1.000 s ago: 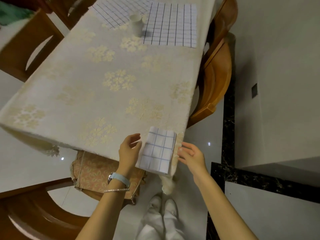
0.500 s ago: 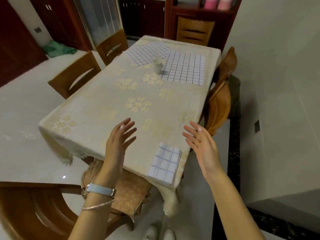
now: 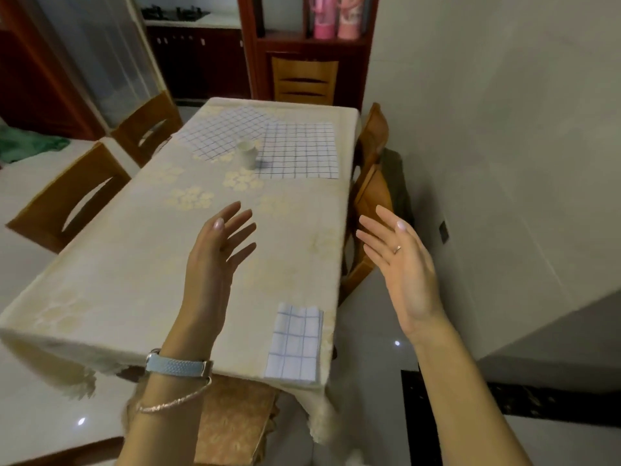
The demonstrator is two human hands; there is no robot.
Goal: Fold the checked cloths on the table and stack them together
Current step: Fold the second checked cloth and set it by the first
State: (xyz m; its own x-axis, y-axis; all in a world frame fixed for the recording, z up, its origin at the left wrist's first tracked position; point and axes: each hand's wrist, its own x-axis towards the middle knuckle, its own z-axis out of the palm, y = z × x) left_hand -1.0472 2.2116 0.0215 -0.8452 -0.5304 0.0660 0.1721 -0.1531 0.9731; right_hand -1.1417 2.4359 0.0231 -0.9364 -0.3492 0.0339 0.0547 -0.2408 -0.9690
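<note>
Your left hand (image 3: 215, 260) hangs above the middle of the worktop (image 3: 134, 280) with its fingers spread and its grip released, holding nothing; a pale blue watch band (image 3: 178, 367) and a thin bracelet (image 3: 171, 402) sit on that wrist. Your right hand (image 3: 405, 270) is raised just past the worktop's right edge, palm turned inward, fingers loosely fanned and its grip likewise released, with a ring (image 3: 397, 249) on one finger. Neither hand touches any cloth. The folded checked cloth (image 3: 295, 344) lies flat as a small rectangle at the near right corner of the worktop, its lower end reaching the front edge, between your two forearms and well below both hands. At the far end two unfolded checked cloths are spread flat: the right checked cloth (image 3: 302, 153) lies square to the right edge, and the left checked cloth (image 3: 221, 132) lies turned at an angle beside it, the two meeting or overlapping near the middle. A white cup (image 3: 247, 155) stands upright at the near side of that pair, just where they come together. The worktop is covered with a cream tablecloth patterned with pale flowers, and wooden chairs (image 3: 67, 200) stand along both long sides.
</note>
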